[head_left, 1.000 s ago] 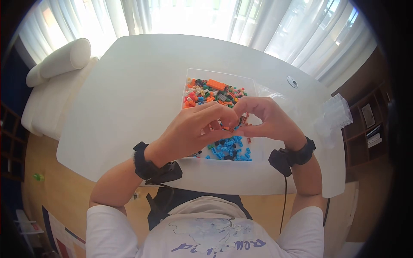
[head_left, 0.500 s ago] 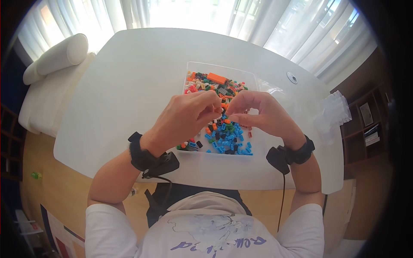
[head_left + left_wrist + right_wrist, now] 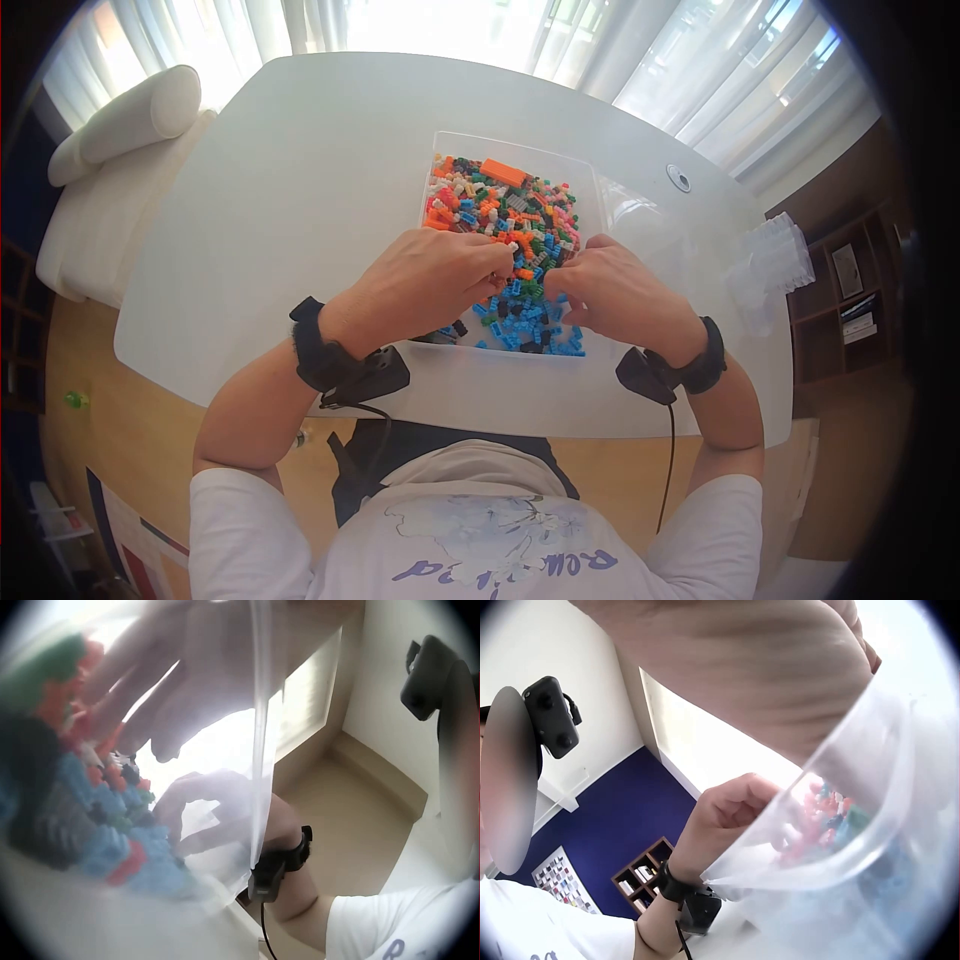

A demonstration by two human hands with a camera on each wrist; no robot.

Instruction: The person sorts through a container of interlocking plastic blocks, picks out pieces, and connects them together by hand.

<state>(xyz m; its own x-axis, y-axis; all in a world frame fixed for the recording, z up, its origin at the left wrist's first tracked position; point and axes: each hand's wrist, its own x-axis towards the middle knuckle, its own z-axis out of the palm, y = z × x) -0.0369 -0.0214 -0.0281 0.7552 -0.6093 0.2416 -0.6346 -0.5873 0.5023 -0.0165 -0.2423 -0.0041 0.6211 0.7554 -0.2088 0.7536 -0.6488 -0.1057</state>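
Observation:
The left hand (image 3: 425, 280) is over the left part of the brick bin (image 3: 512, 137), fingers bent, with a small white brick (image 3: 513, 246) at its fingertips. Its grip is partly hidden. The right hand (image 3: 630, 300) reaches down at the bin's right side, beside the blue bricks (image 3: 520, 320). In the left wrist view the right hand (image 3: 217, 810) has thumb and forefinger curved with a gap between them; whether the tips touch a brick is unclear. In the right wrist view the left hand (image 3: 727, 817) has bent fingers behind the clear bin wall (image 3: 817, 885).
A large orange block (image 3: 504, 173) lies on mixed bricks at the bin's far end. Clear plastic containers (image 3: 780, 255) stand at the white table's (image 3: 290, 200) right edge. Behind are a round table fitting (image 3: 679, 178), a white sofa (image 3: 130, 160) at left and shelves (image 3: 850, 280) at right.
The hands came apart from touching above the bin. The right hand has moved down to the blue bricks, and the left has shifted slightly. The bin and table sit higher in the head view.

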